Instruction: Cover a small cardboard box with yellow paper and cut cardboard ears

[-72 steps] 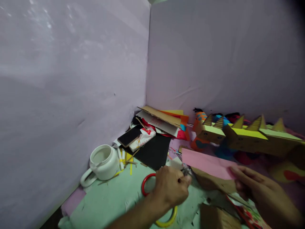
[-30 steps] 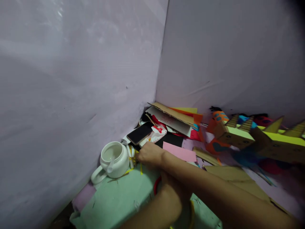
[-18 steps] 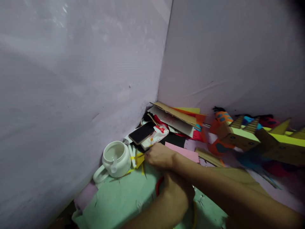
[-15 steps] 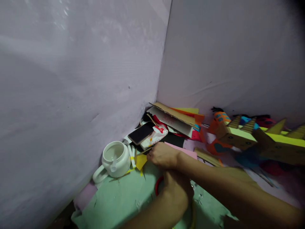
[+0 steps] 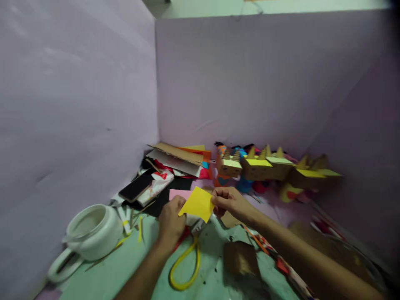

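Note:
A yellow piece of paper (image 5: pixel 197 204) is held up between my hands over the table. My right hand (image 5: pixel 230 204) pinches its right corner between thumb and fingers. Curled at the paper's left edge, my left hand (image 5: pixel 171 218) has its fingers closed on it. Below lie scissors (image 5: pixel 196 258) with one yellow handle loop and a red one, partly covered by my left hand and the paper. A pink sheet (image 5: pixel 179 194) lies just behind my hands.
A white pot (image 5: pixel 95 233) stands at the left by the wall. Behind it lie a phone (image 5: pixel 137 186) and a cardboard stack (image 5: pixel 179 154). Several horned cardboard figures (image 5: pixel 231 166) line the back. A brown piece (image 5: pixel 240 258) lies on the green surface in front.
My hands, crossed before, are now apart. The yellow paper has been lifted from beside the pot to between them. The view has swung right and up.

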Tool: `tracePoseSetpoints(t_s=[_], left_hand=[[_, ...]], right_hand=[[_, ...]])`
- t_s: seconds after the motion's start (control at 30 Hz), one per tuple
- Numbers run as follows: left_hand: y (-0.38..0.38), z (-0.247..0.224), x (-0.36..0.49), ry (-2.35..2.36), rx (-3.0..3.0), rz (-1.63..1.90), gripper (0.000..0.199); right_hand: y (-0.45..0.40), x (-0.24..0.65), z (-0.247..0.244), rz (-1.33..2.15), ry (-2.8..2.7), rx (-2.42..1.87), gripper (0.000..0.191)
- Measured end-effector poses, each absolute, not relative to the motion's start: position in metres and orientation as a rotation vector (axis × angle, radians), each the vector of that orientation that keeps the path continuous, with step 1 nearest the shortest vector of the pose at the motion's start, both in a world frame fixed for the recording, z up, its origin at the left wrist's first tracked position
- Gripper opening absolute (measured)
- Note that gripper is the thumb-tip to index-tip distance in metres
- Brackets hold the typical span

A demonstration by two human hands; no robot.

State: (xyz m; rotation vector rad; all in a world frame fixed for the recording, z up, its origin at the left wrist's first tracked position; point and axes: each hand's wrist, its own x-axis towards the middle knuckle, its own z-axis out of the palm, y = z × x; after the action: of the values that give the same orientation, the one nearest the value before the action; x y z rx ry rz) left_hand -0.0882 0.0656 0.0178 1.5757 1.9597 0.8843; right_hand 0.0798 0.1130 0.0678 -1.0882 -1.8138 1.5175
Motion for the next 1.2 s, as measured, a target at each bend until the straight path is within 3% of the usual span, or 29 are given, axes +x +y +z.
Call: tracePoseSetpoints(t_s=[0.07, 0.13, 0.33, 0.43, 0.6, 0.67, 0.8, 0.87, 1.03, 1.2], left_hand=[[0.066, 0.024, -0.084, 1.832, 1.491, 0.947, 0.046], [0.061, 0.028, -0.075, 1.596, 1.356, 0.988, 0.05], [0.036, 0.031, -0.045, 1.165, 1.238, 1.072, 0.022], [0.032, 0.033, -0.04, 1.134, 1.385, 1.014, 0.018], [0.034, 0.034, -0.043, 1.033, 1.311, 1.171, 0.023], [0.034, 0.034, -0.048, 0.978, 1.358, 1.173, 0.031], [0.027, 0.031, -0.045, 1.094, 1.783, 0.687, 0.082], [0.021, 0.025, -0.034, 1.178, 1.928, 0.559, 0.093], [0.019, 0.013, -0.004, 1.182, 1.851, 0.75, 0.05], [0.018, 0.008, 0.016, 1.122, 1.625, 0.907, 0.051]], right_hand=[[0.101, 0.104, 0.064, 1.482, -1.745, -1.127, 0.014], [0.089, 0.124, 0.058, 1.442, -1.674, -1.141, 0.014], [0.065, 0.155, 0.038, 1.359, -1.616, -1.082, 0.022], [0.059, 0.159, 0.035, 1.248, -1.688, -1.011, 0.027], [0.048, 0.165, 0.041, 1.23, -1.524, -1.037, 0.018], [0.046, 0.174, 0.042, 1.224, -1.245, -1.043, 0.019], [0.046, 0.2, 0.042, 1.229, -0.717, -0.961, 0.023], [0.047, 0.212, 0.038, 1.252, -0.59, -0.935, 0.024], [0.043, 0.225, 0.026, 1.168, -0.545, -0.937, 0.023], [0.036, 0.228, 0.017, 1.127, -0.561, -0.971, 0.027]])
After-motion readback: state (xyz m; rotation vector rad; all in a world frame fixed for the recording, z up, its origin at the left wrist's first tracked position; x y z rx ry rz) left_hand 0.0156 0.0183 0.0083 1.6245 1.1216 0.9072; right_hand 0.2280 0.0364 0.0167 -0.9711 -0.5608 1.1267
